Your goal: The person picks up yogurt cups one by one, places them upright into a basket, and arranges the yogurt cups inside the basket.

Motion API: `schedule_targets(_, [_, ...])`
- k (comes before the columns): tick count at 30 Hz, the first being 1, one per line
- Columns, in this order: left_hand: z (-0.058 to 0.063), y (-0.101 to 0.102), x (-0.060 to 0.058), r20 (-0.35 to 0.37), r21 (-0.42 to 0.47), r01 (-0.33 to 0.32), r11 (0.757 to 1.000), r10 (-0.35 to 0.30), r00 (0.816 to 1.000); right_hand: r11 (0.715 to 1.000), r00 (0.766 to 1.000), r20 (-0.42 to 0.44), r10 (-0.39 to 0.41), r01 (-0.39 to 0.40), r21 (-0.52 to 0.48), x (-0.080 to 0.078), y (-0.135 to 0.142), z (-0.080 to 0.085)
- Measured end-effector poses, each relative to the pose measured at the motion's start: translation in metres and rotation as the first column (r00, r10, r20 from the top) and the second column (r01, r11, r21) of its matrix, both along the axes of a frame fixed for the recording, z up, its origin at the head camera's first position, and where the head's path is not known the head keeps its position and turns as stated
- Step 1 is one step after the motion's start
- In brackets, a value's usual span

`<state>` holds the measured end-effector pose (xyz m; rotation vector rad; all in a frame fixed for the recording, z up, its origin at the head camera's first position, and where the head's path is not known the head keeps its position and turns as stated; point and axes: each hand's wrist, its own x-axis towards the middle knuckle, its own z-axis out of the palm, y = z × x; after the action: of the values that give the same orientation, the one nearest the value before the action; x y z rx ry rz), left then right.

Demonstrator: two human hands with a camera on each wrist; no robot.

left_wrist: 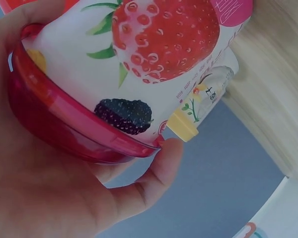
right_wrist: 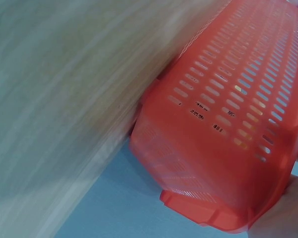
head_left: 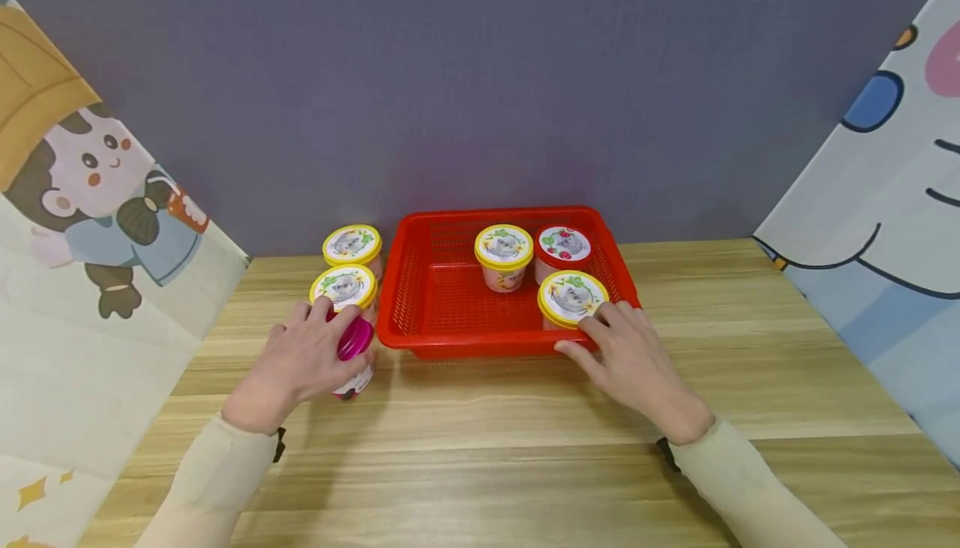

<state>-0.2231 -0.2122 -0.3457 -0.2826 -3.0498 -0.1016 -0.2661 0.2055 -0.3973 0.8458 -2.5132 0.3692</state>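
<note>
My left hand (head_left: 300, 358) grips a small container with a magenta lid (head_left: 356, 338) to the left of the red basket. In the left wrist view the container's white wall (left_wrist: 74, 64) fills much of the picture, printed with a strawberry and a blackberry. Over the front right rim of the red basket (head_left: 465, 340) lies my right hand (head_left: 626, 356). Its bent fingers reach to a yellow-lidded cup (head_left: 570, 296) inside, and the thumb lies by the rim. Whether it grips the rim or only touches is unclear; the right wrist view shows only part of this hand.
Farther back in the basket stand another yellow-lidded cup (head_left: 504, 246) and a red-rimmed cup (head_left: 562, 246). Two more yellow-lidded cups, one behind (head_left: 351, 243) and one nearer (head_left: 345, 286), stand left of the basket. A grey wall (head_left: 480, 73) rises behind the wooden table (head_left: 465, 465).
</note>
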Motion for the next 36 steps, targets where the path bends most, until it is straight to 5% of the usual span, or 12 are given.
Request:
schedule_targets(12, [0.008,0.002,0.003,0.001,-0.011,0.012,1.0,-0.012,1.0,1.0,1.0,0.012,-0.006,0.006,0.01,0.001,-0.002,0.001])
schedule_targets(36, [0.051,0.006,0.001,-0.039,0.0,-0.004,1.0,0.004,0.999,1.0,1.0,0.008,-0.01,0.01,0.009,0.0,-0.001,0.001])
